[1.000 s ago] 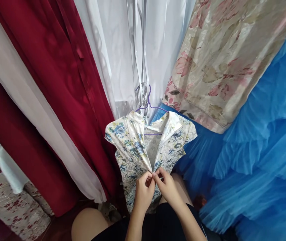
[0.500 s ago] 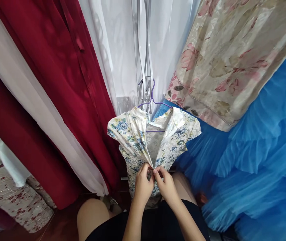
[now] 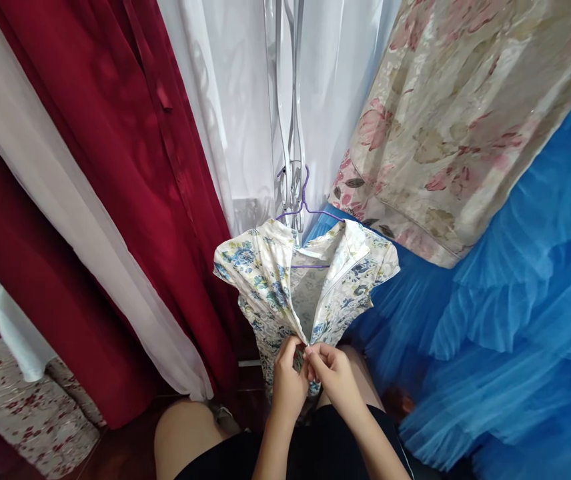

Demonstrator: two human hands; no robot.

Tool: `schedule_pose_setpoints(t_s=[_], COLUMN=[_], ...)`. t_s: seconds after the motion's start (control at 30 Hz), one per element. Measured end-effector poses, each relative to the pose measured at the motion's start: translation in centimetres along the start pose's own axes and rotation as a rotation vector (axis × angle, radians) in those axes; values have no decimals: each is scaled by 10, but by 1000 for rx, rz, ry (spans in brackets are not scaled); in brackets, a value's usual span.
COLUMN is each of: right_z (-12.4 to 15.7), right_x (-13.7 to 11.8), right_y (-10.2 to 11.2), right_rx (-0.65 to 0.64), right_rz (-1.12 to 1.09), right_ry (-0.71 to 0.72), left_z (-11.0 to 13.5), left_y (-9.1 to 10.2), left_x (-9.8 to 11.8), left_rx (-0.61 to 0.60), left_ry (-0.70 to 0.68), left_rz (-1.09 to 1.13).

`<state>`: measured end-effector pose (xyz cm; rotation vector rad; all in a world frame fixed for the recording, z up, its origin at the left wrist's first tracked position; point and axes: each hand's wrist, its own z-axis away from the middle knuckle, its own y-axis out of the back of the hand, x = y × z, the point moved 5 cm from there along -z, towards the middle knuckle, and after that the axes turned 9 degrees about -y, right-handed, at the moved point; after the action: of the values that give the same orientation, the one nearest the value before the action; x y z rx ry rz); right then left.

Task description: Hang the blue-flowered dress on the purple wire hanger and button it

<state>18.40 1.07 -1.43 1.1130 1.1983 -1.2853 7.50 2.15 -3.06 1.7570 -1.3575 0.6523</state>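
Observation:
A white dress (image 3: 260,287) with blue and yellow flowers hangs on a purple hanger (image 3: 310,208), its zipped neck opening spread in a V. My left hand (image 3: 290,373) pinches the left edge of the fabric at the bottom of the V. Beside it, my right hand (image 3: 330,373) has thumb and finger pressed together at the zipper (image 3: 308,343), where the two edges meet. The fingertips of both hands almost touch. The slider itself is hidden by my fingers, and the lower part of the dress lies behind my hands.
Dark red cloth (image 3: 165,220) and white cloth (image 3: 238,120) hang at the left and back. On the right are a beige floral garment (image 3: 445,147) and blue layered tulle (image 3: 505,320). White straps (image 3: 281,87) run down to the hanger. My knee (image 3: 185,433) is below.
The dress, the hanger and both hands sit slightly lower in the view. My right fingers have closed in a little nearer to the left ones at the bottom of the opening.

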Motion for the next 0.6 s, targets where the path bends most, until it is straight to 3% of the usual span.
schedule_pose_setpoints(t_s=[0.23, 0.33, 0.43, 0.6], right_z=[-4, -10, -23, -57], right_x=[9, -8, -59, -179], right_y=[5, 9, 14, 18], right_rx=[33, 49, 73, 111], right_rz=[-70, -62, -6, 73], right_ry=[-22, -13, 73, 266], left_z=[1, -1, -1, 7], left_y=[-3, -6, -12, -37], left_x=[8, 10, 10, 29], left_rx=[37, 22, -6, -71], left_ry=[-17, -20, 13, 43], left_rz=[-49, -33, -34, -52])
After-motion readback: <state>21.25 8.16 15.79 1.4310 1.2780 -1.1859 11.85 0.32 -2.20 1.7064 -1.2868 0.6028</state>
